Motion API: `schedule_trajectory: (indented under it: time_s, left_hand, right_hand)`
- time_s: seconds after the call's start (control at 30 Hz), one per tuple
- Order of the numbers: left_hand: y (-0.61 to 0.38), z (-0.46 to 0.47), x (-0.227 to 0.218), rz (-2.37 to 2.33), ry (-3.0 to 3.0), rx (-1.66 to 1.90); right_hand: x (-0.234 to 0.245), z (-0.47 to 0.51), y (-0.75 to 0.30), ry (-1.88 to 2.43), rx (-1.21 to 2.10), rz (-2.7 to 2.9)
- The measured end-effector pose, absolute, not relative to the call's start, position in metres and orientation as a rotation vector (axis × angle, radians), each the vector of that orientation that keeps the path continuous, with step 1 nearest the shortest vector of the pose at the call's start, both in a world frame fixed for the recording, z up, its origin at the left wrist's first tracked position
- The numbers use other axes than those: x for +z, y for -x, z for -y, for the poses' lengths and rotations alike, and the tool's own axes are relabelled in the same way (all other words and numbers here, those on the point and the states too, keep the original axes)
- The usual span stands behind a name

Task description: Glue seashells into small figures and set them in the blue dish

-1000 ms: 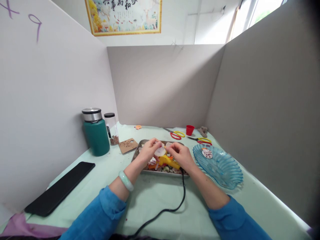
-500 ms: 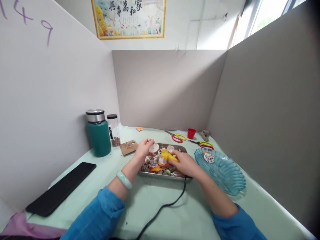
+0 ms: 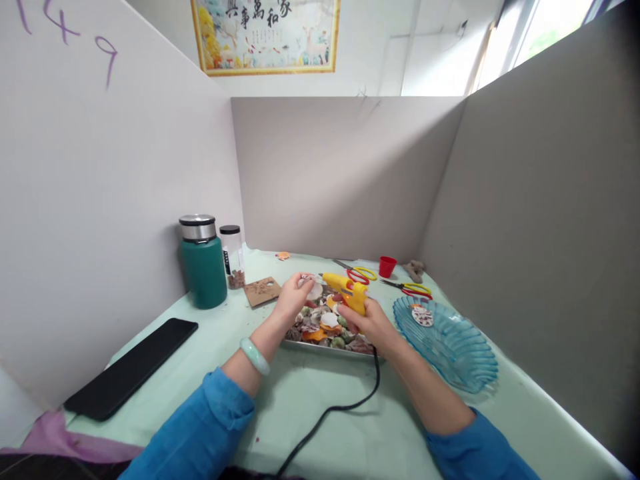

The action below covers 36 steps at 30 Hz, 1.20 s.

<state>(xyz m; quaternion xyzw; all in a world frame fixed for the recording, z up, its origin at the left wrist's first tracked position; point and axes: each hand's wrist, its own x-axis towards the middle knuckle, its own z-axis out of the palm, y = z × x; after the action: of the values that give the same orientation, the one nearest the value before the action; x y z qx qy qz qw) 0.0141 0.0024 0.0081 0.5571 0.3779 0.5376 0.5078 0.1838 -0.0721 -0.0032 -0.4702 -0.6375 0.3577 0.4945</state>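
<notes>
My right hand (image 3: pixel 369 325) grips a yellow hot glue gun (image 3: pixel 351 293) by its handle. The gun's nozzle points left, and a black cord (image 3: pixel 345 407) runs from it down to the table's front edge. Between the fingers of my left hand (image 3: pixel 294 297) is a pale, roundish seashell (image 3: pixel 316 291), held just left of the nozzle. Whether nozzle and shell touch, I cannot tell. Below both hands lies a metal tray (image 3: pixel 325 348) full of mixed seashells (image 3: pixel 320 328), some orange, some white and greenish. My hands hide part of the tray.
A blue glass plate (image 3: pixel 470 360) with a patterned disc (image 3: pixel 423 316) stands right. Behind are two scissors (image 3: pixel 363 273) (image 3: pixel 407 288) and a red cup (image 3: pixel 387 267). Left are a green flask (image 3: pixel 204 267), a jar (image 3: pixel 232 260), a brown card (image 3: pixel 263 291) and a black phone-like slab (image 3: pixel 135 367).
The glue gun has risen from low over the shells and turned, its nozzle now up near the shell in my left hand. The view has shifted slightly.
</notes>
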Motion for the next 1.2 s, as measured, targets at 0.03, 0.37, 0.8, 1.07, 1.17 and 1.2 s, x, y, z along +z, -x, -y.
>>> schedule_trajectory:
  time_s: [0.03,0.37,0.8,1.07,1.17,1.2]
  left_hand:
    - [-0.014,-0.003,0.008,-0.914,-1.345,1.305]
    - [-0.015,-0.007,0.006,-0.965,-1.352,1.352]
    - [-0.015,-0.007,0.003,-0.965,-1.342,1.324]
    - [-0.016,-0.009,-0.002,-1.006,-1.400,1.296]
    - [-0.016,-0.009,-0.004,-1.018,-1.457,1.276]
    - [-0.016,-0.009,-0.004,-1.021,-1.475,1.268]
  right_hand:
    - [-0.004,0.072,-0.184,1.138,0.869,1.544]
    - [-0.011,0.066,-0.184,1.176,0.899,1.533]
    - [-0.008,0.068,-0.181,1.188,0.906,1.508]
    - [-0.010,0.068,-0.182,1.183,0.906,1.513]
    - [-0.010,0.068,-0.181,1.186,0.911,1.514]
    - [-0.010,0.068,-0.181,1.186,0.913,1.515]
